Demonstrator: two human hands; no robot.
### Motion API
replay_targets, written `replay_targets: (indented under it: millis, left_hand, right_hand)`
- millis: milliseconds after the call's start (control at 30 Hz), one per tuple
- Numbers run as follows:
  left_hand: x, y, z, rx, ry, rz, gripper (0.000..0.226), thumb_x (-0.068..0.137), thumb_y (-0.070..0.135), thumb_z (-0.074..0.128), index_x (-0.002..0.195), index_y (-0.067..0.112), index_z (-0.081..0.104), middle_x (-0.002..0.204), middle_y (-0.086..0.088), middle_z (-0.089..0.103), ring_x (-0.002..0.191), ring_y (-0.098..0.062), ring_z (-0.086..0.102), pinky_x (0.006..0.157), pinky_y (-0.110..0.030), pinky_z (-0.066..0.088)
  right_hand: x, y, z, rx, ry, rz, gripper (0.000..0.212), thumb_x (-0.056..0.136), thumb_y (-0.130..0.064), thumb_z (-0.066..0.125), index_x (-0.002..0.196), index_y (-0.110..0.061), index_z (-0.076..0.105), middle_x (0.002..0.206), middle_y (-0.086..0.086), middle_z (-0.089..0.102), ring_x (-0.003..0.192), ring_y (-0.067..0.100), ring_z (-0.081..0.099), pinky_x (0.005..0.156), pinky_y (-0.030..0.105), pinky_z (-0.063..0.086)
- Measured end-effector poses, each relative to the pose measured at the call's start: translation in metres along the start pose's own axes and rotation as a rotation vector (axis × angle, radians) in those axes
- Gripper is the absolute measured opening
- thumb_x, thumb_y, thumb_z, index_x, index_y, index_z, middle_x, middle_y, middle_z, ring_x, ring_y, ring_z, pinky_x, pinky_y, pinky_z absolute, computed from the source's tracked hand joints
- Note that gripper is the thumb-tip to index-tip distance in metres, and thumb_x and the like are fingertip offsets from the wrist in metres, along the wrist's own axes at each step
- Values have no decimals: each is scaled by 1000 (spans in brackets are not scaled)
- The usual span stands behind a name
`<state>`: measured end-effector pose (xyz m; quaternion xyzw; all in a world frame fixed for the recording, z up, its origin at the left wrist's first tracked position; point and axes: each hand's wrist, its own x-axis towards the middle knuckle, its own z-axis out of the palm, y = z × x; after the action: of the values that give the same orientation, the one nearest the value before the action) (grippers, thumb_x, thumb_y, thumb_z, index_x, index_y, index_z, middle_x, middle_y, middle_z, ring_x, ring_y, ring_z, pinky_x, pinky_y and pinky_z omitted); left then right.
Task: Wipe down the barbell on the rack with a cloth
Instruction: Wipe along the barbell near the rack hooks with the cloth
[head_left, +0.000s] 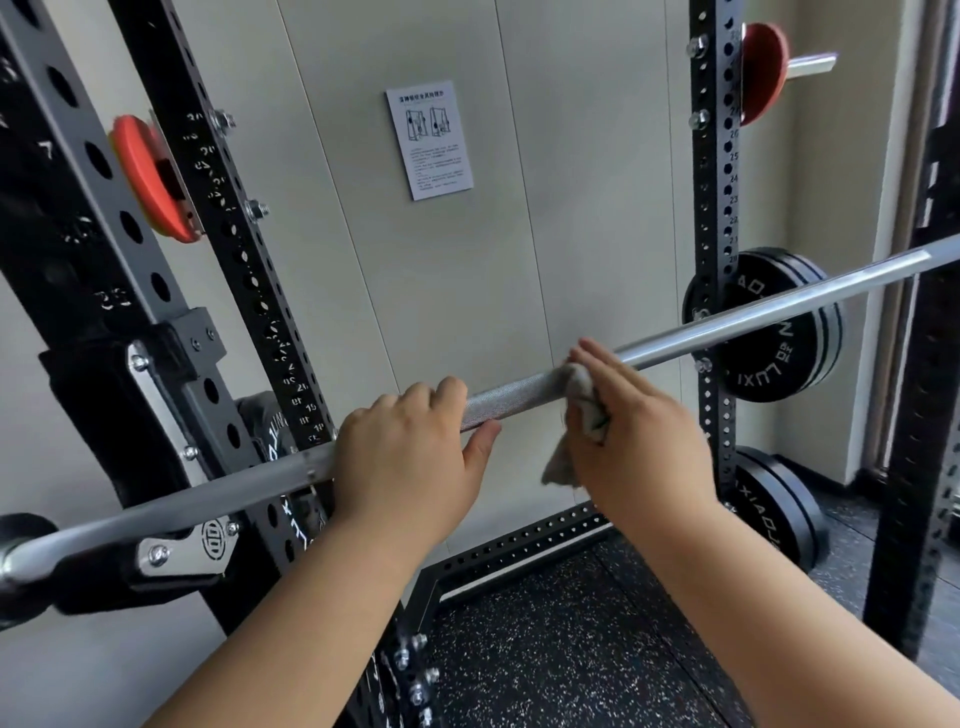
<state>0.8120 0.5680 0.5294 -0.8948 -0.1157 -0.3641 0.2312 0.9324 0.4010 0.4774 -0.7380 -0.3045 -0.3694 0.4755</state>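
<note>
Now | left hand (410, 457) fingers curled round barbell (519, 393) | right hand (641, 431) fingers straight, pressing cloth (583, 397)

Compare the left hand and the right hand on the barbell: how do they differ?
The left hand curls bare round the barbell; the right hand presses a cloth to it with straight fingers. The left hand's thumb shows under it; the right hand's is hidden. Both reach over the barbell from above.

Both forearms bare, reaching forward. Left hand (410, 457) curled over the barbell (519, 391), thumb beneath. Right hand (636, 436) flat, fingers straight, pressing the cloth (584, 405).
</note>
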Motion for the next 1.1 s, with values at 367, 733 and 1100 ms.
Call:
replay_targets:
  millis: [367,733,1100]
  left_hand:
    - [2,1,3,-19,56,-16,42,95,62,43,90,22,53,69,1,57,58,-29,58,54,-30,29]
    - [1,2,5,-18,79,-31,43,94,62,42,89,21,54,68,1,57,58,-29,58,56,-31,29]
    - [6,6,6,-49,96,-77,45,87,64,42,79,22,54,59,0,55,52,-29,55,56,-30,27]
  right_hand:
    - [-2,-8,1,32,6,-52,47,100,-50,52,140,-32,68,151,-18,59,110,7,74,79,41,67]
    - [6,-6,-9,-76,19,-27,55,101,-55,41,139,-28,70,149,-16,61,109,9,75,78,37,67]
    - [-2,-9,-14,-146,-44,-95,84,100,-76,25,152,-19,57,160,-6,52,123,18,71,81,36,64]
